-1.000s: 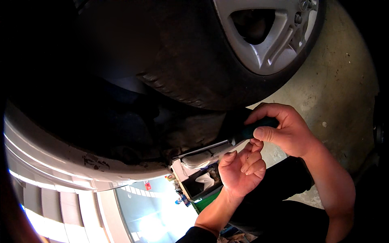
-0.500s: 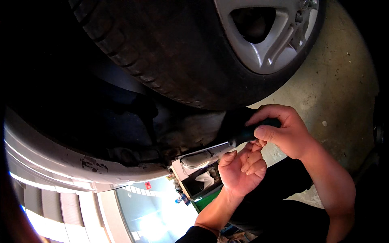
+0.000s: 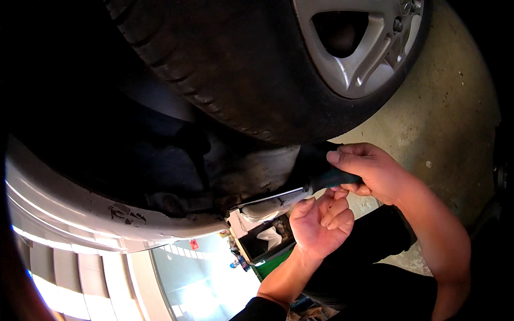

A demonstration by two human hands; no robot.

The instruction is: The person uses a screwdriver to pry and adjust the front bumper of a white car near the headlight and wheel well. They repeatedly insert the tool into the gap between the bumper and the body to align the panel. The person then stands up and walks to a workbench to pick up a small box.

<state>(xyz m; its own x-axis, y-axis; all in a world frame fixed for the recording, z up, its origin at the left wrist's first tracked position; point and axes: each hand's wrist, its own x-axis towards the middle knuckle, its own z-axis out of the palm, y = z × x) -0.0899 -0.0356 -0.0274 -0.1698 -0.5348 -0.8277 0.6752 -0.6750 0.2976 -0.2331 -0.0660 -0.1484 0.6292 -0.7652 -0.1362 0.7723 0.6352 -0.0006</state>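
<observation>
My right hand (image 3: 372, 168) is closed around the dark green and black ribbed handle of a screwdriver (image 3: 336, 177). Its thumb lies above the handle, and the fingers curl beneath. The thin metal shaft slants down to the left, where the tip meets the dark corner at the end of the pale, scuffed wheel-arch edge (image 3: 155, 224). Just below the handle, my left hand (image 3: 324, 222) is palm up, thumb apart and fingers loosely bent. Its upper fingertips come close to the handle; whether they touch it is unclear. No object shows in that palm.
A car tire (image 3: 225, 69) with a silver alloy wheel (image 3: 342, 72) fills the space above my hands. The wheel well (image 3: 123, 144) is dark. Behind my left hand stands a dark open tray (image 3: 257, 243) with a white item in it. Concrete floor (image 3: 439, 112) lies to the right.
My right hand has shifted its grip: the thumb has moved up and left off the handle's face, showing more of the handle. My left hand has barely moved.
</observation>
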